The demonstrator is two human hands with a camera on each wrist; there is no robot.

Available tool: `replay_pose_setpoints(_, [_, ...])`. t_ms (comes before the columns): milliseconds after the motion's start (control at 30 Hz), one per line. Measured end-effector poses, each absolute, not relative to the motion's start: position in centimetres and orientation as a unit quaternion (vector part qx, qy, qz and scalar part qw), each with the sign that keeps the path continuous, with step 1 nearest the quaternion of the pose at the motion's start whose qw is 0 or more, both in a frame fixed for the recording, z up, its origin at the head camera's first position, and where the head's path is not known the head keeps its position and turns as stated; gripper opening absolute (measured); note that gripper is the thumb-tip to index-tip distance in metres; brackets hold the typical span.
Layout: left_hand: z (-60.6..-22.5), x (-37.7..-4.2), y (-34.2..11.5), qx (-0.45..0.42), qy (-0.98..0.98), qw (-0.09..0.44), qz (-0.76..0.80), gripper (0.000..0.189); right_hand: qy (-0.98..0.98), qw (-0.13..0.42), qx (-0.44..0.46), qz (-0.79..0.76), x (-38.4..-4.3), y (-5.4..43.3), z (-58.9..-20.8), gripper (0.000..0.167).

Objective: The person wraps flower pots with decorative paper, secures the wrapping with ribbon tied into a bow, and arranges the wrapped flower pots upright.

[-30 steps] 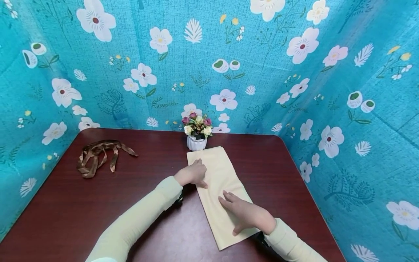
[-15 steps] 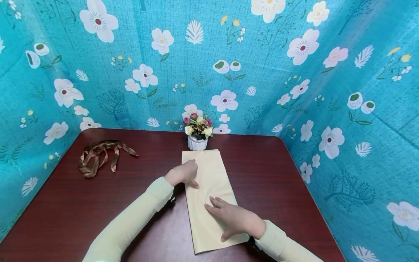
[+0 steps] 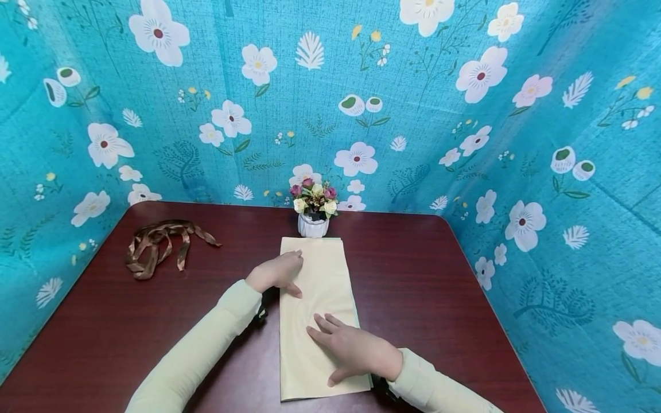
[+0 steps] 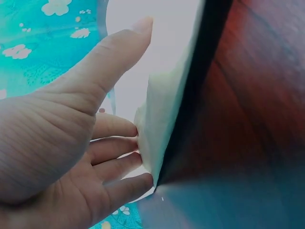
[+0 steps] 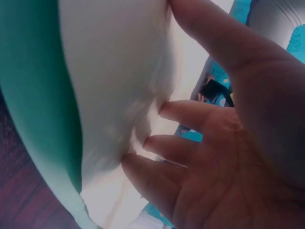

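A long folded cream sheet (image 3: 315,304), cloth or paper, lies lengthwise on the table. My left hand (image 3: 279,272) rests its fingertips on the sheet's left side toward the far end, thumb spread apart. My right hand (image 3: 356,351) presses its spread fingertips on the nearer half, at the right. In the left wrist view the fingertips touch the pale sheet (image 4: 162,109) near its edge. In the right wrist view the fingers dent the cream surface (image 5: 114,95), and a green layer (image 5: 38,86) shows beside it.
A white pot (image 3: 312,226) of artificial flowers (image 3: 315,198) stands just beyond the sheet's far end. A tangle of brown ribbon (image 3: 160,244) lies on the dark red table (image 3: 413,275) at the far left. A blue floral curtain (image 3: 289,115) surrounds the back and sides.
Both hands have slid the sheet left. It has turned from slanting to nearly straight, its near end swinging left. The hands have kept their spread pose on it.
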State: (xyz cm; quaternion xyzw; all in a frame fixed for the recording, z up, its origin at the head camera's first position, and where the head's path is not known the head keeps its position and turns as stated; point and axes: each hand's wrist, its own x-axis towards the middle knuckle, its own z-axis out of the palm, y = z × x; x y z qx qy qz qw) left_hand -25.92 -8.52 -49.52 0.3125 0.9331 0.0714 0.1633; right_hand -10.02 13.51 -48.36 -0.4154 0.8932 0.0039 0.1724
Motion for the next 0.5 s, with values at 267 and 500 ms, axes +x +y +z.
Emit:
replay_pose_setpoints(267, [-50.2, -25.8, -9.4, 0.336, 0.925, 0.143, 0.110, 0.083, 0.885, 0.173, -0.433, -0.005, -10.5, 13.9, -48.4, 0.098])
replay_pose_setpoints(500, [-50.4, -25.6, -9.8, 0.329, 0.921, 0.146, 0.151, 0.077, 0.891, 0.167, -0.412, -0.087, -12.2, 14.8, -47.7, 0.082])
